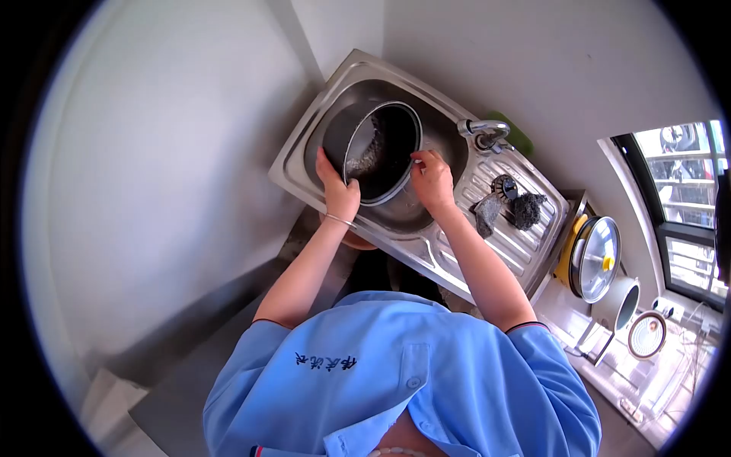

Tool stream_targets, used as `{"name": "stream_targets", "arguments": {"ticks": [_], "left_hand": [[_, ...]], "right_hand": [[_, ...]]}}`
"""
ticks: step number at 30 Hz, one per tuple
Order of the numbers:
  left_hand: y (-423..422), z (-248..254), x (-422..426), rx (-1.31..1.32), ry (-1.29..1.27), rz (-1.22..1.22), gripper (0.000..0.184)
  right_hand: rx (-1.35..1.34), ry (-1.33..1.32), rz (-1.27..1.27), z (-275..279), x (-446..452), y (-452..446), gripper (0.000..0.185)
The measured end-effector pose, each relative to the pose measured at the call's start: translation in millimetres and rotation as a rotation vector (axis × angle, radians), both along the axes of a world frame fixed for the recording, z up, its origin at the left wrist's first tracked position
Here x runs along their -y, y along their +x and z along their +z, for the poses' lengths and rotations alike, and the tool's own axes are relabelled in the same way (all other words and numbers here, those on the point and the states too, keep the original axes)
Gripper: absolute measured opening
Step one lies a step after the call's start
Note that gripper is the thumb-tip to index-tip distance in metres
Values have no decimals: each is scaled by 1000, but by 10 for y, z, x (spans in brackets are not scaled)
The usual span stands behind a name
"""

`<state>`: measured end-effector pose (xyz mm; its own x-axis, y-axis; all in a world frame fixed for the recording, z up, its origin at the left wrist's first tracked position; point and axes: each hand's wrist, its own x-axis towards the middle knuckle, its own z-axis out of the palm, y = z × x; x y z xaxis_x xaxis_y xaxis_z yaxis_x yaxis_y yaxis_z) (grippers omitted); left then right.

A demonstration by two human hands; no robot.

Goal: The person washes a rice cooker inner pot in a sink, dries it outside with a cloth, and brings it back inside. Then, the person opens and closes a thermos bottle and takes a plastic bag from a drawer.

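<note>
A dark round pot is tilted on its side over the basin of the steel sink, its mouth turned to the right. Something light and wet, like suds or water, shows inside it. Around the pot's lower left rim, my left hand is closed, thumb at the edge. My right hand pinches the right side of the rim with bent fingers. The faucet stands to the right of the pot.
On the ribbed drainboard lie a dark scouring pad, a grey cloth and a round drain strainer. Farther right are a glass lid, a saucepan and a round white-and-brown item. Walls border the sink.
</note>
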<state>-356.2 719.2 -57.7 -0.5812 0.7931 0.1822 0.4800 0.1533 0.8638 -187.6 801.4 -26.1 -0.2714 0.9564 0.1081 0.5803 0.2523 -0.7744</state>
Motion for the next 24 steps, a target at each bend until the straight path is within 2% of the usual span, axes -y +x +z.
{"name": "stream_targets", "arguments": {"ticks": [3,5,8,9,11,13,15,17,18,20,21,23,24], "left_hand": [[-49,-57,-235,-86,31,-37,82],[4,-29,-330,-32,37,-53,84],[43,-159,-427,-302,118,-137,88],[42,-196,-455,-304,120,-138,88],[32,-263,-487,-581,145,-231,92],[10,-302,-531,-607,175,-263,93],[-23,-264,-544,-695,261,-281,86],[-11,-159,-538,-703,262,-283,84],[23,-81,-529,-559,223,-212,83],[120,129,-520,-278,154,-70,82],[125,119,-533,-283,157,-74,82],[87,-20,-583,-8,99,121,80],[59,-262,-615,57,45,227,79]], "right_hand": [[-40,-37,-89,-203,-28,120,15],[-27,-13,-117,-201,-30,225,16],[-57,18,-207,-249,-92,471,16],[4,20,-238,-280,-129,577,16],[-5,37,-316,-143,-196,726,24],[100,117,-429,-53,-288,855,35],[85,172,-471,-7,-435,938,37],[429,511,-533,-14,-640,1010,37],[422,510,-539,-58,-745,1067,37],[538,344,-314,-94,-872,1153,34],[533,345,-319,-114,-886,1204,34],[655,94,-176,14,-888,1217,30],[651,97,-177,8,-846,1217,30]]}}
